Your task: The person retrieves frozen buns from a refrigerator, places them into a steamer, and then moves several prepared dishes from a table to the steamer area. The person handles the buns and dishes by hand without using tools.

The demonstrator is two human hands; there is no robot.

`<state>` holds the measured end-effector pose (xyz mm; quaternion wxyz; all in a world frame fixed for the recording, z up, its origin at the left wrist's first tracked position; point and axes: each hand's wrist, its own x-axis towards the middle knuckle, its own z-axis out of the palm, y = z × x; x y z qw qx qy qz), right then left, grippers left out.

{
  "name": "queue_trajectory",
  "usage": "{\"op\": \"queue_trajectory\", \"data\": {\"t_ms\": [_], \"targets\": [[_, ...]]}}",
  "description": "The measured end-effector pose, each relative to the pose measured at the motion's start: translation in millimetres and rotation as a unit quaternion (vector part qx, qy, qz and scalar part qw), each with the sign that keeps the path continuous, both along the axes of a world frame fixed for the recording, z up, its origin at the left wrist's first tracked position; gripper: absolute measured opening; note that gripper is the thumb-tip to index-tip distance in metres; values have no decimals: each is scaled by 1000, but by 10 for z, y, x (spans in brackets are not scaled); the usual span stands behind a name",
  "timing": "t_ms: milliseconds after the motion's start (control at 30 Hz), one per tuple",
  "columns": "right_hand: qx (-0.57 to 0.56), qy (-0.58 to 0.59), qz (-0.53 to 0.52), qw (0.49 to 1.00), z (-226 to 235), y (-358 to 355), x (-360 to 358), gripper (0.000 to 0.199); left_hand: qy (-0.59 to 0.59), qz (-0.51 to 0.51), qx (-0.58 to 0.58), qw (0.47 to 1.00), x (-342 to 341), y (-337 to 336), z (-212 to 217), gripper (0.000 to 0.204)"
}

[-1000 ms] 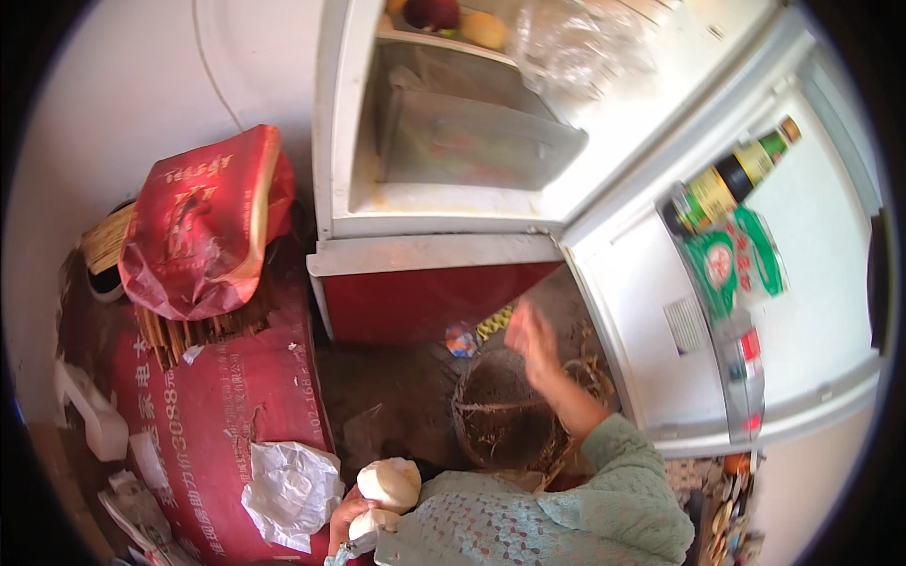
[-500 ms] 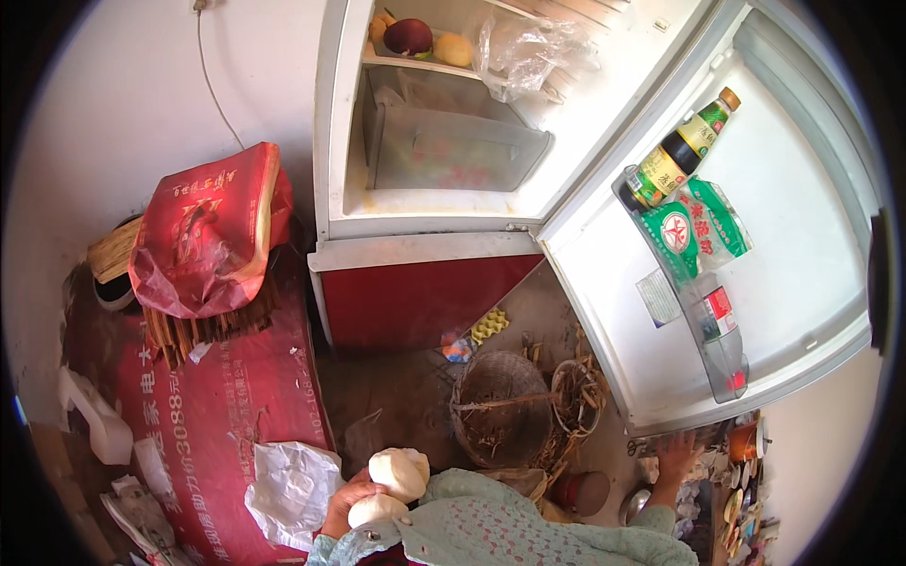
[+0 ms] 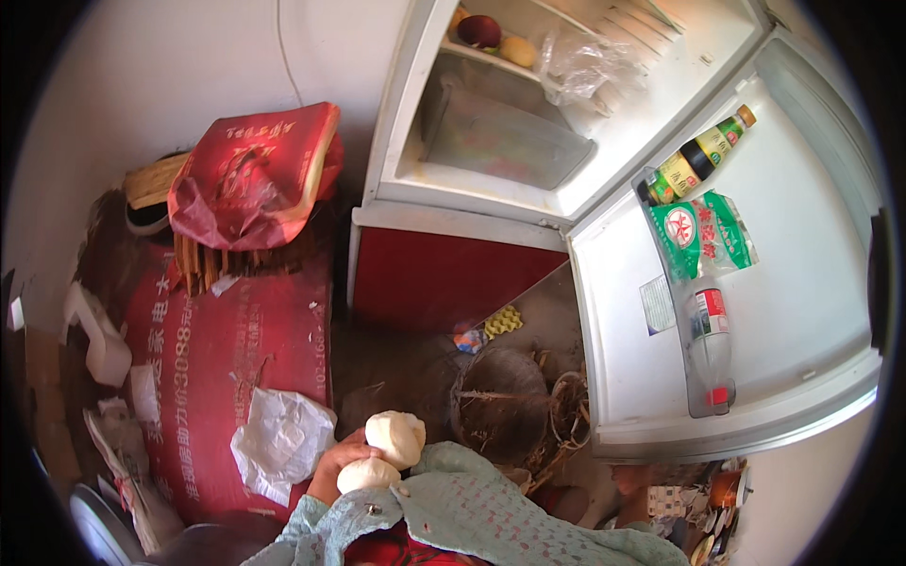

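Your left hand [image 3: 332,464] clasps two white buns [image 3: 387,451] against your chest, above the floor before the open fridge [image 3: 472,217]; your right hand is out of view, its fingers untellable

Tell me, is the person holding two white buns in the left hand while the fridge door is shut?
Not quite. The head view shows the fridge door wide open, bottles in its shelf. The left hand does hold two white buns.

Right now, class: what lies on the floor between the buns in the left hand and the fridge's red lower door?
In the head view, between the white buns and the red lower door lies bare, shadowed dirt floor.
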<state>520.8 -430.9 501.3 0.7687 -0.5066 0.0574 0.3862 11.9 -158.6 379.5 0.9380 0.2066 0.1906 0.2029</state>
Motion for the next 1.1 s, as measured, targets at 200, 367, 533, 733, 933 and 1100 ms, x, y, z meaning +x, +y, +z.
{"op": "queue_trajectory", "data": {"t_ms": [200,367,533,733,933,1100], "targets": [[-4,119,124,985,-450,461,-854,56,16,33,-28,999,-70,-232,97,81],[24,171,249,953,-460,996,-1521,55,-45,56,7,997,-114,-389,144,84],[61,180,352,917,-395,1562,-2087,55,-72,86,85,990,-218,-570,-182,90],[117,139,453,873,-441,2407,-2521,69,-54,138,94,984,-394,-789,-267,88],[154,191,473,846,-477,3365,-2551,71,-58,205,52,976,-388,-847,-181,88],[90,159,448,875,-496,4033,-2723,70,-59,231,21,971,-350,-938,-242,90]]}}
